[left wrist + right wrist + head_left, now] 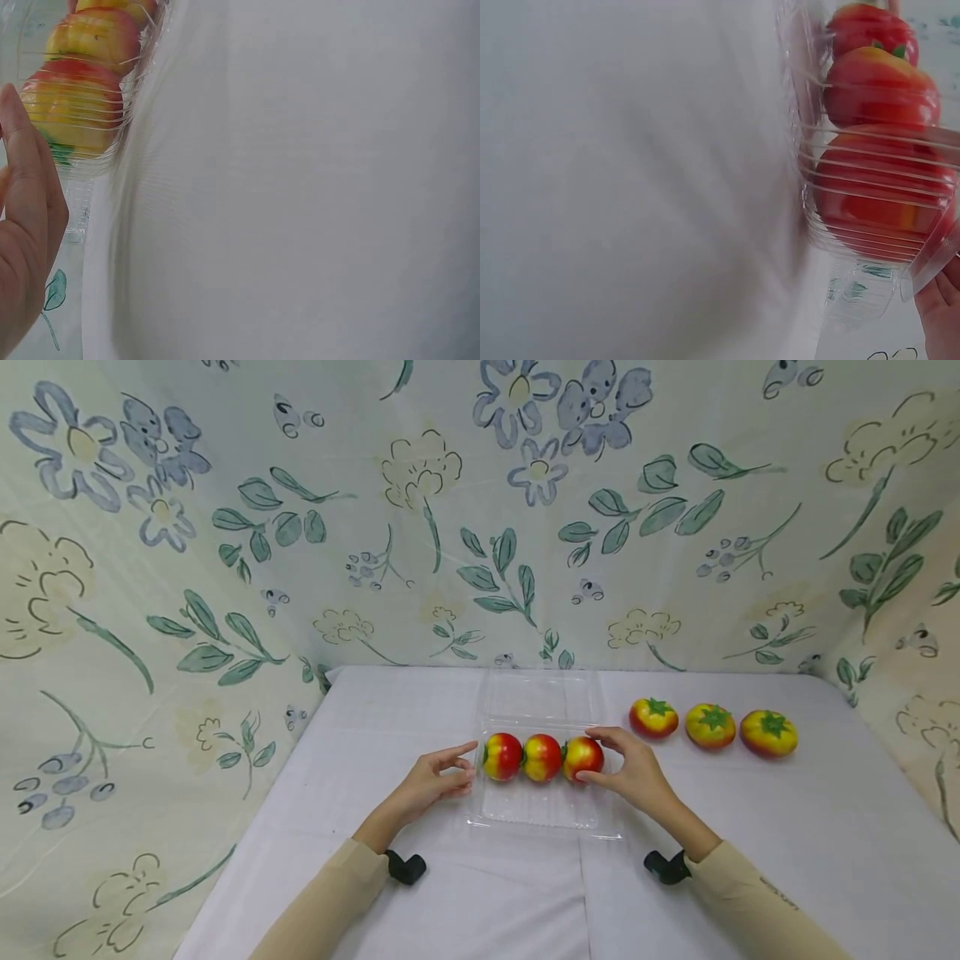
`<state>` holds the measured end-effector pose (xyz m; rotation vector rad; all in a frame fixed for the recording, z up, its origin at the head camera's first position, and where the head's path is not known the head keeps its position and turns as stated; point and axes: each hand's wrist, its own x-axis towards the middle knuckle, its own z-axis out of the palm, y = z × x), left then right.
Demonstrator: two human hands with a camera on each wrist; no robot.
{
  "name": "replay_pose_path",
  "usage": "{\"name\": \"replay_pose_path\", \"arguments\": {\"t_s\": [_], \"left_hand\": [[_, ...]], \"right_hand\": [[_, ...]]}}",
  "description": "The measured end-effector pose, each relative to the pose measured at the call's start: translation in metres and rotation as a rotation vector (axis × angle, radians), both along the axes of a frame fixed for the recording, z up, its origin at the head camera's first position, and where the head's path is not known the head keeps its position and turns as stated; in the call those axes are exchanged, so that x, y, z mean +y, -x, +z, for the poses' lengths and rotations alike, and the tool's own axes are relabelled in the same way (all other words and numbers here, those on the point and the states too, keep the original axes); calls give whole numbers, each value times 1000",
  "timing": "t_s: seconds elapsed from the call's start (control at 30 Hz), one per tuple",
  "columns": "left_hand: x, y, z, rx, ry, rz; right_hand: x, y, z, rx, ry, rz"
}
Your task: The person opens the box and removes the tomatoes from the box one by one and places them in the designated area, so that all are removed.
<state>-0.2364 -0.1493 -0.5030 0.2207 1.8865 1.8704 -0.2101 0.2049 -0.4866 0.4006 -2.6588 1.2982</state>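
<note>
Three red-and-yellow tomatoes, the left one point(502, 757), the middle one point(542, 757) and the right one point(582, 758), lie in a row across a clear plastic clamshell box point(536, 814). My right hand point(637, 775) holds the right tomato, thumb at its near side and fingers at its far side. At the box's left wall, my left hand point(423, 785) has its fingers extended beside the left tomato, with nothing in its grasp. The left wrist view shows this hand point(26, 202) next to the ribbed wall. In the right wrist view, the plastic partly covers the tomatoes point(885, 187).
The box's lid point(540, 695) lies folded back behind it. To the right, three more tomatoes point(654, 717) point(710, 727) point(768, 733) sit with green tops up. White cloth covers the table point(360, 718); a floral curtain point(450, 527) hangs behind.
</note>
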Motion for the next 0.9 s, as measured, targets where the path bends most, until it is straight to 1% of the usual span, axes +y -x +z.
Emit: {"name": "replay_pose_path", "arguments": {"t_s": [0.27, 0.53, 0.9], "left_hand": [[-1, 0, -2, -1, -16, -1], [0, 1, -2, 9, -32, -5], [0, 1, -1, -3, -17, 2]], "right_hand": [[1, 0, -2, 2, -7, -2], [0, 0, 0, 10, -48, -1], [1, 1, 1, 37, -69, 3]]}}
